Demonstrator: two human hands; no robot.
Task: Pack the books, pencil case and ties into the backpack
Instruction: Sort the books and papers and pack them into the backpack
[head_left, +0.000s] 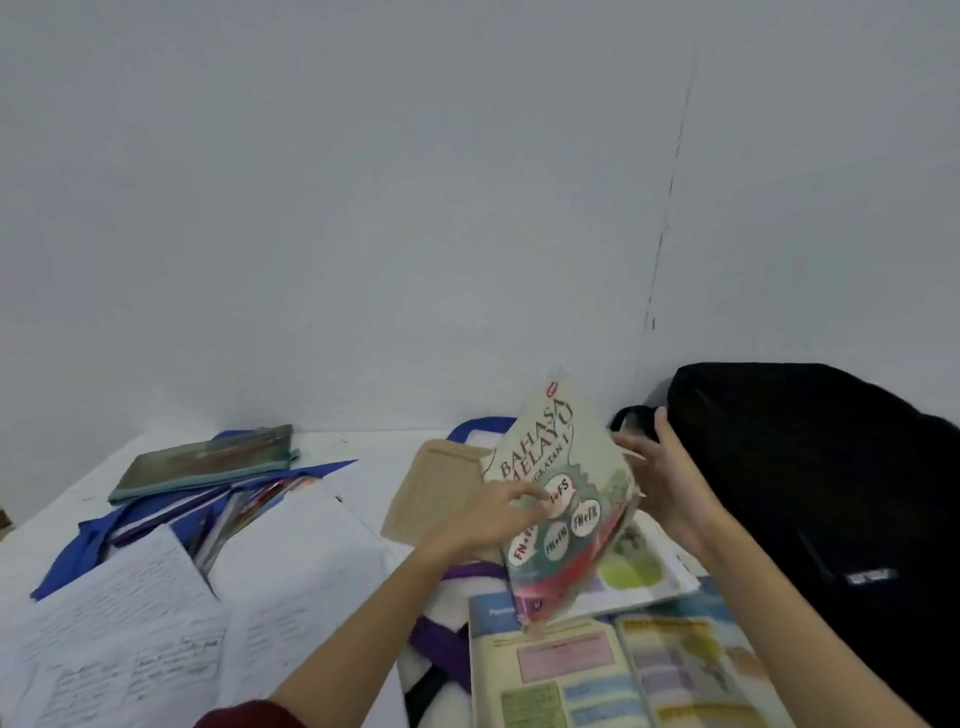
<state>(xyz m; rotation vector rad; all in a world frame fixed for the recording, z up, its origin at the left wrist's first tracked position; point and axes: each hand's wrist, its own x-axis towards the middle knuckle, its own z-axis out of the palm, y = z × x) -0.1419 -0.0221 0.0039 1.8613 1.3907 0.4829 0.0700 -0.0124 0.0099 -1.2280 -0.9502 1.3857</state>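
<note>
Both hands lift a book (563, 499) upright, cover facing the camera: the left hand (498, 514) pinches its front, the right hand (660, 467) curls behind its far edge. The black backpack (810, 483) sits just beyond the right hand. The cover reads "BAHASA MELAYU", with "FN+FS" bubbles.

We read "BAHASA MELAYU" on the tilted book cover (561, 499) — below it, round badges with "FN+FK" and "FN+FN". Print on the papers and open pages stays too blurred for us.
</note>
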